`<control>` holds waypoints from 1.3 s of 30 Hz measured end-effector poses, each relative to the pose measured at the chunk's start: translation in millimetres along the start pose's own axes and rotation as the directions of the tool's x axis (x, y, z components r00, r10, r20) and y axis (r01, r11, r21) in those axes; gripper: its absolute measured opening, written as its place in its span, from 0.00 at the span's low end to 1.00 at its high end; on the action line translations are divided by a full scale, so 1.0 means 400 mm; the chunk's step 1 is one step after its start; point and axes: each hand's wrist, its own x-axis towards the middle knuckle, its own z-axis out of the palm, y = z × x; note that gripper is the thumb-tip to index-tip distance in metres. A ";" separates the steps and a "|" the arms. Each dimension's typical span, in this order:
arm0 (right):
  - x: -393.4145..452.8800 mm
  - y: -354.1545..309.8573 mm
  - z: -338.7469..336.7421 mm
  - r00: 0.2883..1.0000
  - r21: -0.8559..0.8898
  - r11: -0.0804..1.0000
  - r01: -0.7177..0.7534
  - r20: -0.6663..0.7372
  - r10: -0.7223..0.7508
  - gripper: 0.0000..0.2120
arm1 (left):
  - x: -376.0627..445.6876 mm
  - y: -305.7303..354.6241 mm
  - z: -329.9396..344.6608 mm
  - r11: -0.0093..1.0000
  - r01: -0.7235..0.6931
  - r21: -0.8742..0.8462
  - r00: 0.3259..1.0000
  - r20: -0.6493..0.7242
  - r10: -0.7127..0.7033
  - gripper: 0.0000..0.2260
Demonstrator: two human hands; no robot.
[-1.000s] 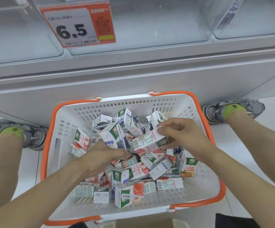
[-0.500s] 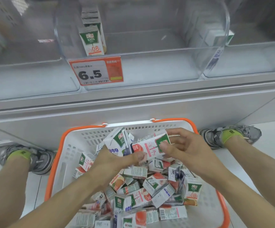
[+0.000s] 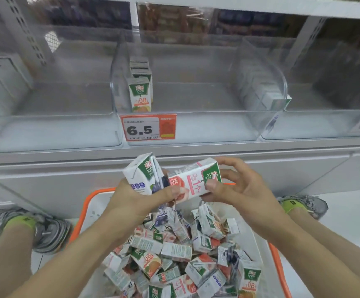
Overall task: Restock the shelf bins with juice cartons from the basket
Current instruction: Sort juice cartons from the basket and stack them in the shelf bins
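hands [image 3: 187,190] raised from basket [image 3: 82,214], both cartons [image 3: 170,177] lifted toward shelf

middle bin [image 3: 196,130]: open floor right of carton row [image 3: 140,91]; clear front wall bars low entry, access from above; price tag [image 3: 148,130] on front.

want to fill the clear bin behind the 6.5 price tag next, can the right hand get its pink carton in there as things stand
Probably yes. The right hand grips the pink peach carton just below the clear plastic bin, whose top looks open. Only one row of orange cartons stands at its left side, leaving the rest free.
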 end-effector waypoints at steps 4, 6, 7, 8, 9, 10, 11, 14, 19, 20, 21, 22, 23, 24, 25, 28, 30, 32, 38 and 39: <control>0.032 -0.051 0.033 0.999 -0.044 0.998 0.037 -0.022 -0.038 0.18 | 0.009 0.031 -0.028 0.998 -0.044 -0.040 0.998 -0.040 0.043 0.31; 0.047 -0.079 0.049 0.998 -0.041 0.997 0.059 -0.001 -0.059 0.16 | 0.011 0.052 -0.046 0.994 -0.052 -0.099 0.998 -0.045 0.048 0.30; 0.054 -0.093 0.060 0.998 -0.034 0.997 0.069 0.015 -0.069 0.17 | 0.011 0.063 -0.057 0.990 -0.058 -0.127 0.997 -0.050 0.052 0.29; 0.061 -0.107 0.072 0.996 -0.029 0.996 0.081 0.031 -0.080 0.17 | 0.012 0.072 -0.071 0.987 -0.070 -0.148 0.997 -0.052 0.063 0.26; 0.068 -0.119 0.087 0.994 -0.027 0.995 0.098 0.044 -0.096 0.17 | 0.010 0.083 -0.083 0.983 -0.087 -0.160 0.996 -0.050 0.080 0.24; 0.075 -0.130 0.104 0.992 -0.025 0.993 0.118 0.051 -0.116 0.18 | 0.005 0.093 -0.095 0.978 -0.107 -0.181 0.994 -0.048 0.100 0.21; 0.084 -0.141 0.124 0.988 -0.022 0.990 0.142 0.055 -0.141 0.19 | -0.002 0.101 -0.110 0.969 -0.121 -0.214 0.992 -0.052 0.113 0.19; 0.109 -0.176 0.202 0.973 -0.009 0.974 0.225 0.048 -0.224 0.21 | -0.024 0.116 -0.177 0.946 -0.146 -0.290 0.984 -0.137 0.110 0.18; 0.171 -0.252 0.365 0.922 -0.049 0.922 0.383 0.080 -0.379 0.13 | -0.059 0.140 -0.342 0.917 -0.212 -0.338 0.957 -0.263 0.125 0.16; 0.191 -0.265 0.401 0.909 -0.074 0.907 0.415 0.078 -0.410 0.11 | -0.065 0.144 -0.373 0.903 -0.215 -0.372 0.952 -0.284 0.110 0.13; 0.213 -0.276 0.440 0.895 -0.102 0.889 0.446 0.077 -0.440 0.11 | -0.073 0.148 -0.400 0.892 -0.218 -0.396 0.947 -0.305 0.096 0.10; 0.236 -0.286 0.480 0.881 -0.127 0.872 0.473 0.081 -0.466 0.12 | -0.080 0.149 -0.427 0.891 -0.220 -0.397 0.940 -0.329 0.085 0.09; 0.259 -0.296 0.520 0.869 -0.145 0.857 0.494 0.095 -0.485 0.12 | -0.087 0.148 -0.452 0.898 -0.227 -0.376 0.928 -0.364 0.082 0.09; 0.286 -0.302 0.562 0.858 -0.155 0.844 0.513 0.119 -0.500 0.12 | -0.096 0.143 -0.476 0.919 -0.234 -0.317 0.907 -0.411 0.090 0.13; 0.318 -0.303 0.602 0.848 -0.178 0.830 0.529 0.145 -0.510 0.12 | -0.106 0.136 -0.499 0.952 -0.228 -0.205 0.884 -0.453 0.114 0.19; 0.414 -0.299 0.728 0.813 -0.320 0.747 0.583 0.235 -0.533 0.12 | -0.143 0.120 -0.546 0.970 -0.140 0.198 0.782 -0.579 0.231 0.18; 0.459 -0.292 0.807 0.805 -0.387 0.707 0.592 0.318 -0.500 0.12 | -0.156 0.113 -0.568 0.960 -0.136 0.243 0.742 -0.617 0.261 0.16; 0.491 -0.286 0.879 0.816 -0.404 0.716 0.569 0.385 -0.431 0.14 | -0.158 0.109 -0.589 0.964 -0.130 0.230 0.721 -0.646 0.252 0.16; 0.512 -0.318 0.979 0.842 -0.377 0.773 0.511 0.403 -0.360 0.15 | -0.160 0.092 -0.613 0.976 -0.088 0.199 0.754 -0.627 0.196 0.16; 0.506 -0.324 0.976 0.835 -0.395 0.755 0.523 0.417 -0.360 0.15 | -0.162 0.089 -0.613 0.977 -0.077 0.197 0.761 -0.622 0.185 0.17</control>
